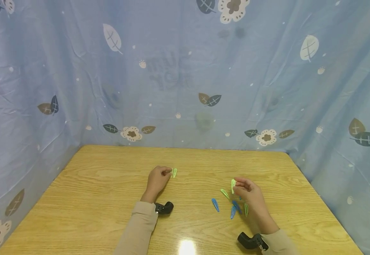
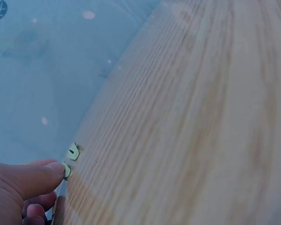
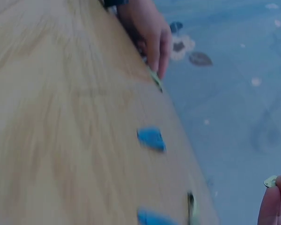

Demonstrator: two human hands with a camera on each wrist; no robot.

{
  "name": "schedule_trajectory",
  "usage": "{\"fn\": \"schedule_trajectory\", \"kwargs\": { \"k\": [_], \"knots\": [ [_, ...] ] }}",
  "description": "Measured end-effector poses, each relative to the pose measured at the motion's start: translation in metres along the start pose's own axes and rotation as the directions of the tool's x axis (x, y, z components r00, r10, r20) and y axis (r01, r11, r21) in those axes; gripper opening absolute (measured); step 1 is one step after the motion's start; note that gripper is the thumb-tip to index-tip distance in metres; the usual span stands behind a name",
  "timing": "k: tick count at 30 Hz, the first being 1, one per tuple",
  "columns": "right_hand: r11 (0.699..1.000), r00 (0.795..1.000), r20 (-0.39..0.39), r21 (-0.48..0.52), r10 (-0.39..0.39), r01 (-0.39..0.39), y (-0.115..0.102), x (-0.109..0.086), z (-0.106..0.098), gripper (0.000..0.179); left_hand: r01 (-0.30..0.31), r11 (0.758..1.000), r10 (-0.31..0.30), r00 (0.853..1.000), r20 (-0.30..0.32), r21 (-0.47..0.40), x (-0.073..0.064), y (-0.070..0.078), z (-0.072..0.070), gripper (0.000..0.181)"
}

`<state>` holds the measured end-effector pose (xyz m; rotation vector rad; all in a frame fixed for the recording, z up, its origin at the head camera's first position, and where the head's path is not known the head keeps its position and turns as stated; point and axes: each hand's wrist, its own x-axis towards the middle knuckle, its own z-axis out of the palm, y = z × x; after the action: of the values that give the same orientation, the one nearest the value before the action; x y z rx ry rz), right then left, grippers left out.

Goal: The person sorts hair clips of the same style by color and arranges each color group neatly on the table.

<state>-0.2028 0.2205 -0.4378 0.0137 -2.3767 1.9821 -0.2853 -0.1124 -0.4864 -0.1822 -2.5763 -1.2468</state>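
My left hand (image 1: pixel 158 180) is low over the far middle of the table, thumb and fingertips pinching a light green snap hair clip (image 2: pixel 66 170). Right beside that one lies a second green hair clip (image 1: pixel 175 173). To the right, my right hand (image 1: pixel 249 194) holds another green hair clip (image 1: pixel 233 186) between thumb and fingers, raised above the table; its end (image 3: pixel 270 181) pokes out at the fingertips in the right wrist view. Below this hand lie loose clips: a green one (image 1: pixel 225 193), another green one (image 1: pixel 246 209) and several blue ones (image 1: pixel 215 204), partly hidden by the hand.
The wooden table (image 1: pixel 108 198) reaches back to a blue patterned curtain (image 1: pixel 178 78), which also hangs along both sides. A black wrist mount (image 1: pixel 164 208) sits on the left wrist and a similar mount (image 1: pixel 250 241) on the right. Light glares off the table's front.
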Motion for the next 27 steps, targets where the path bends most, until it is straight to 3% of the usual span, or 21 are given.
{"fn": "schedule_trajectory", "kwargs": {
  "k": [7, 27],
  "knots": [
    [0.998, 0.999, 0.053, 0.056, -0.007, 0.004, -0.004, 0.009, 0.029, 0.037, -0.001, 1.0, 0.001, 1.0, 0.001, 0.005, 0.0, -0.002, 0.002, 0.017],
    [0.993, 0.994, 0.11, 0.118, 0.014, -0.027, -0.019, 0.041, 0.098, 0.033, 0.001, 1.0, -0.001, 1.0, 0.002, 0.001, 0.0, 0.001, 0.0, 0.016]
  ]
}}
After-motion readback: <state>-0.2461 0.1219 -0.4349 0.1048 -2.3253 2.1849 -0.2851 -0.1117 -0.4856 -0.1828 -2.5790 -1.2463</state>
